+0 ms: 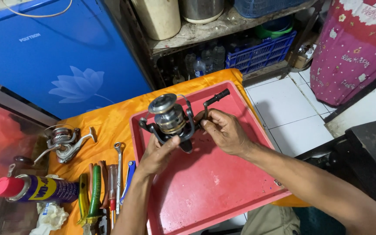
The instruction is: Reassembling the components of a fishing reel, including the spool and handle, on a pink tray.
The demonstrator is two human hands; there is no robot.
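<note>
Both hands on a fishing reel over the red tray

The left hand cups the black and silver metal spinning reel from below, fingers closed round its body, holding it just above the red plastic tray. The right hand pinches the reel's black crank handle at its base. A firm, level grip below would steady the reel; a second silver reel lies left of the tray on the orange-covered surface.

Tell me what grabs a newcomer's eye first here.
A dark fishing reel is held up over a red tray at centre, left hand beneath it, right hand at its crank. To the left, on orange cloth, lie a second silver reel and a spray can.
</note>
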